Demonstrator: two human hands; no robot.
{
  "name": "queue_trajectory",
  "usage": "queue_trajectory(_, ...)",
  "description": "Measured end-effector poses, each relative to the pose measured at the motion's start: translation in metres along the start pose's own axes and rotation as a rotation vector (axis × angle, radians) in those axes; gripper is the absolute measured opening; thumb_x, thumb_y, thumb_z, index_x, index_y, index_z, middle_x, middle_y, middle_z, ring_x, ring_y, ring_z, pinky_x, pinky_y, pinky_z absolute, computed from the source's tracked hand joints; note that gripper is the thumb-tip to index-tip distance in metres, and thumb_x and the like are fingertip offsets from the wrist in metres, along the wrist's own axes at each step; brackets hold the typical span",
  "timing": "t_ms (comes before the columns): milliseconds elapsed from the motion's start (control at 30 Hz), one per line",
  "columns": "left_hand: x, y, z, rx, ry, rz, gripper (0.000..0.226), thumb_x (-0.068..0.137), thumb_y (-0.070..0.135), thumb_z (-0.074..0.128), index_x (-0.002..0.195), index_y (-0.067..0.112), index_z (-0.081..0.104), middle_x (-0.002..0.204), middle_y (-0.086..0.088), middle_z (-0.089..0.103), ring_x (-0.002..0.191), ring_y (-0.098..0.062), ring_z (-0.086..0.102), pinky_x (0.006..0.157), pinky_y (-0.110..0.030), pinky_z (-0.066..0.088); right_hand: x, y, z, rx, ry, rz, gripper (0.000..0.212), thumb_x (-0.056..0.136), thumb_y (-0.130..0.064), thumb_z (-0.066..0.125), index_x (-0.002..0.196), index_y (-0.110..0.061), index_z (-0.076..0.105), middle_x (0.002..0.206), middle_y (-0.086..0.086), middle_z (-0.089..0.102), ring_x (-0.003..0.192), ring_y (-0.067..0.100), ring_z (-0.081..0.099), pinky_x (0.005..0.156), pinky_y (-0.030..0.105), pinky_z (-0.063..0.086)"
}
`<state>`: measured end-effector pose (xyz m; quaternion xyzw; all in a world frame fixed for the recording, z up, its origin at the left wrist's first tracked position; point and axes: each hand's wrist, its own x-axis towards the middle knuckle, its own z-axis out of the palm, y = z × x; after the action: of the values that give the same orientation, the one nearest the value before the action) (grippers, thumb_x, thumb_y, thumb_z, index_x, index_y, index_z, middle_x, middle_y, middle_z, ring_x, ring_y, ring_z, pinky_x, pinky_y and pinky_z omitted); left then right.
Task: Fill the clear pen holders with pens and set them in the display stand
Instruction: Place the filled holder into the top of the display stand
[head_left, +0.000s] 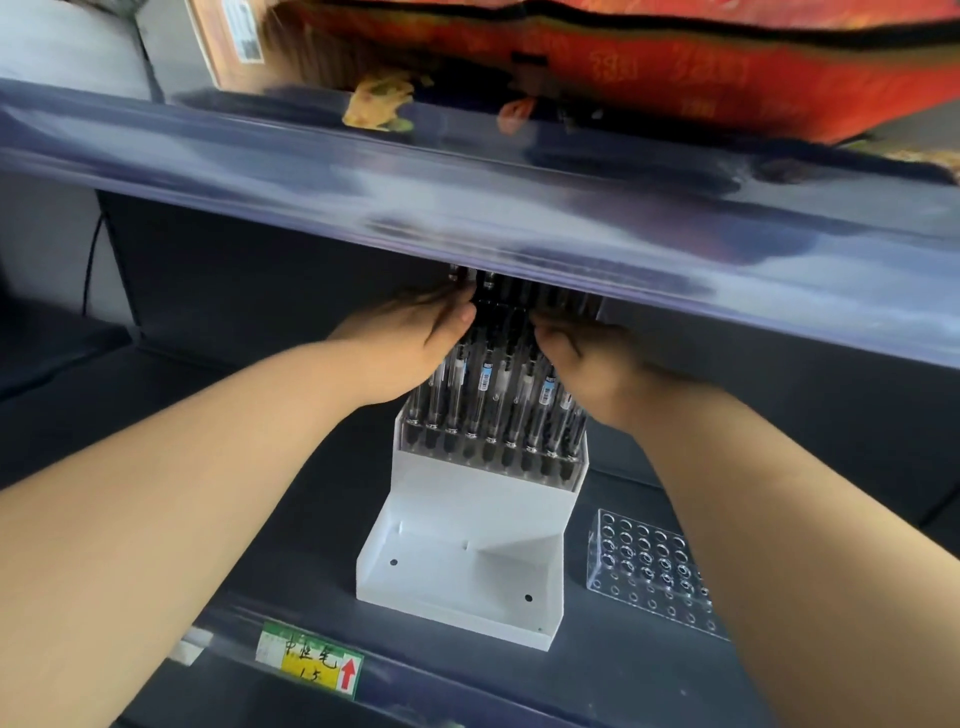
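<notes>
Pens: a tight bunch of black-and-clear pens (488, 384) stands upright between the two hands, tops tucked under the lip of the upper shelf (467, 208).
Left hand: the left hand (410, 345) lies flat against the left side of the bunch, fingers stretched out straight, thumb on top.
Right hand: the right hand (589, 366) presses in from the right side. Its fingertips are blurred, so I can't tell if it's actually gripping.
Filled holder: the clear holder (493, 467) sits on the top step of the white display stand (457, 577), pen tips showing through its front.
Stand: lower tray is bare white with a few small holes.
Spare holder: an empty clear holder (654, 566) lies just right of the stand, rows of round holes.
Front edge: yellow-green price tag (309, 657) with a red arrow.
</notes>
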<state>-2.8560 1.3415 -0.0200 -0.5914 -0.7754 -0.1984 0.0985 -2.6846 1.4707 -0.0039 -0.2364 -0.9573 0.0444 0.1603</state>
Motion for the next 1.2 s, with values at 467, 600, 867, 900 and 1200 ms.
queue_trajectory(467,-0.001,0.023,-0.009,0.119,0.001,0.012,0.051,0.100,0.041,0.010,0.148,0.025,0.015,0.155,0.007,0.016,0.142,-0.011,0.013,0.108,-0.019,0.002,-0.021,-0.010,-0.006,-0.097,0.008,-0.004,0.048,0.100,-0.032,0.018,0.148,-0.023,0.021,0.154,0.001,0.025,0.141,0.020,0.023,0.114,0.034,0.021)
queue_trajectory(600,-0.014,0.050,-0.007,0.248,0.024,0.104,0.056,0.097,0.043,0.010,0.149,0.020,0.012,0.156,0.004,0.009,0.143,-0.009,0.006,0.114,-0.026,-0.001,-0.050,-0.018,-0.004,-0.095,0.169,-0.065,0.048,0.100,-0.028,0.024,0.147,-0.017,0.024,0.155,0.000,0.020,0.143,0.013,0.014,0.115,0.029,0.015)
queue_trajectory(867,-0.092,0.105,0.041,0.192,0.037,0.182,0.057,0.098,0.042,0.018,0.149,0.019,0.007,0.157,0.005,0.006,0.143,-0.006,-0.004,0.113,-0.025,-0.012,-0.131,-0.022,0.025,-0.092,0.170,-0.085,0.065,0.090,-0.042,0.005,0.146,-0.014,0.026,0.154,0.001,0.019,0.142,0.008,0.007,0.111,0.021,0.004)
queue_trajectory(900,-0.100,0.109,0.049,0.184,0.007,0.177,0.058,0.098,0.043,0.017,0.149,0.020,0.003,0.157,0.005,0.002,0.143,-0.006,-0.007,0.113,-0.025,-0.013,-0.140,-0.019,0.030,-0.099,0.140,-0.067,0.064,0.091,-0.042,0.005,0.147,-0.016,0.023,0.155,-0.001,0.015,0.140,0.004,0.001,0.111,0.020,0.001)
queue_trajectory(1200,-0.125,0.142,0.105,0.136,-0.134,0.207,0.058,0.098,0.043,0.015,0.149,0.019,0.000,0.157,0.005,-0.007,0.141,-0.005,-0.014,0.108,-0.024,-0.019,-0.199,0.019,0.056,-0.052,0.005,0.144,0.052,0.100,-0.036,0.015,0.150,-0.023,0.006,0.156,-0.011,-0.004,0.141,0.001,-0.009,0.114,0.020,-0.003)
